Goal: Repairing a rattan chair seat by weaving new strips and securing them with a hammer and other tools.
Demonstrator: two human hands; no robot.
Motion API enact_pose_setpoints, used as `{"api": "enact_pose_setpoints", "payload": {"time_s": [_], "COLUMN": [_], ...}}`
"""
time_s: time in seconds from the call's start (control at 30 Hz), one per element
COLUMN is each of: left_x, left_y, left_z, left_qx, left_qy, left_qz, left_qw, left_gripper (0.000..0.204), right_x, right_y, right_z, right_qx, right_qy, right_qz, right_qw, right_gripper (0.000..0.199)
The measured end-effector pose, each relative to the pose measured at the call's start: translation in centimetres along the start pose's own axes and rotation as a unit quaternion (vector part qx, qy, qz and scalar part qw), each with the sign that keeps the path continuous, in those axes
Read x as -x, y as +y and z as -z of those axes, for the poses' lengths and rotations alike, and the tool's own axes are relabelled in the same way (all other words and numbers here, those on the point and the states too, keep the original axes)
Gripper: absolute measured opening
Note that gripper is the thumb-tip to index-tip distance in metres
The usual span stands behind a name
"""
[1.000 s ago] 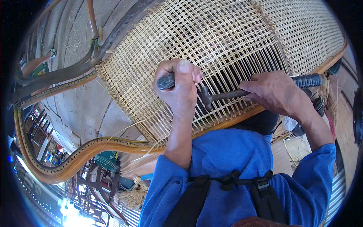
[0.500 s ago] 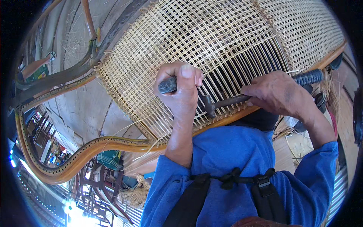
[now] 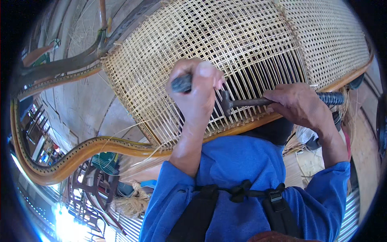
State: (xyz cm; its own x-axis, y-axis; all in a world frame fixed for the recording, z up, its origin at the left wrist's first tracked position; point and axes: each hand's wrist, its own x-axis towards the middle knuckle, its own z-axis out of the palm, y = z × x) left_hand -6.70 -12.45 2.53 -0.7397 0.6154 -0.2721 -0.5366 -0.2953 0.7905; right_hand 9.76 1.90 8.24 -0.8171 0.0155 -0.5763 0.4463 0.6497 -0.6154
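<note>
My left hand (image 3: 197, 90) is closed in a fist around a tool with a dark, worn handle (image 3: 182, 83). The handle's end sticks out toward me above the thumb; its lower end is hidden by the hand. In my right hand (image 3: 296, 103) is a hammer (image 3: 248, 103), gripped along its shaft. Its metal head lies just right of my left wrist, over the open cane strands, and the black ribbed grip shows past my palm on the right. Beneath both hands spreads a woven cane panel (image 3: 161, 52), loosely strung near me and closely woven farther off.
A curved wooden frame (image 3: 109, 147) with a row of holes sweeps out to the left. Another finely woven panel (image 3: 330, 44) adjoins on the right. Loose cane strands trail over the near edge. Dark wooden chairs (image 3: 86, 187) and a fibre bundle (image 3: 131, 205) sit at lower left.
The whole view has shifted, so the frame and panel sit farther left and higher. The hammer head is a little farther from me and more level. Both hands keep their grips.
</note>
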Motion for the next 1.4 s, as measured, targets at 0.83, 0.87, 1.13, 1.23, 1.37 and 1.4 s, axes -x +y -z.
{"api": "enact_pose_setpoints", "payload": {"time_s": [0.83,0.87,1.13,1.23,1.37,1.4], "left_x": [-1.3,-1.4,-1.2,-0.8,-0.7,-0.8], "left_y": [-0.6,-0.7,-0.4,-0.6,-1.3,-1.1], "left_z": [-0.7,-0.7,-0.8,-0.7,-0.3,-0.7], "left_qx": [-0.034,-0.024,-0.003,0.032,-0.042,-0.049], "left_qy": [0.022,0.026,0.039,0.022,0.009,0.000], "left_qz": [0.051,0.044,0.032,0.040,0.049,0.037], "left_qw": [0.998,0.998,0.999,0.998,0.998,0.998], "left_gripper": [0.016,0.017,0.017,0.017,0.019,0.019], "right_x": [-0.4,-0.7,-0.6,-0.1,-0.4,-0.4], "right_y": [0.9,0.9,0.8,0.8,1.5,1.7], "right_z": [0.8,1.1,0.9,0.7,0.5,0.5], "right_qx": [-0.016,-0.006,-0.016,-0.003,-0.026,-0.008], "right_qy": [0.012,0.013,0.029,0.025,-0.004,0.028], "right_qz": [0.011,-0.007,-0.015,-0.021,0.004,-0.001], "right_qw": [1.000,1.000,0.999,0.999,1.000,1.000], "right_gripper": [0.022,0.023,0.022,0.020,0.018,0.017]}}
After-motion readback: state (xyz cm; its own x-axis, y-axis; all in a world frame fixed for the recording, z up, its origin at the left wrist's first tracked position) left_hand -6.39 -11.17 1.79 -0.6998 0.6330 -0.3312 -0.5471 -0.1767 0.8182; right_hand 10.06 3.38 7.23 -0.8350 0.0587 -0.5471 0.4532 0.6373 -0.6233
